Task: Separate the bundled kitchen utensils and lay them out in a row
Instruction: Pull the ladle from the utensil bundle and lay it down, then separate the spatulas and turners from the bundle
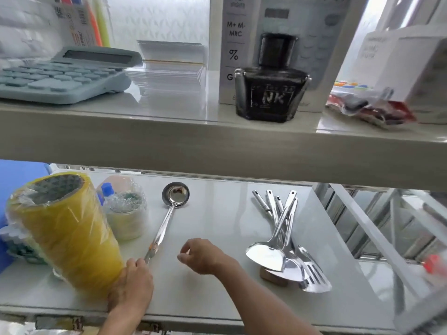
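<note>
A steel ladle (167, 218) lies alone on the lower white shelf (217, 213), bowl at the far end, handle pointing toward me. My left hand (133, 284) grips the tip of its handle at the near left. My right hand (200, 256) hovers just right of the ladle with fingers loosely curled and nothing in it. To the right lies a pile of several shiny utensils (283, 240), spatulas and a slotted turner overlapping, handles fanned out toward the back.
A stack of yellow tape rolls in plastic (65, 228) stands at the left beside a wrapped white roll (125, 213). The upper shelf (169, 136) overhangs, holding a calculator (60, 76) and a black ink bottle (271, 88). A metal rack (377, 238) sits right.
</note>
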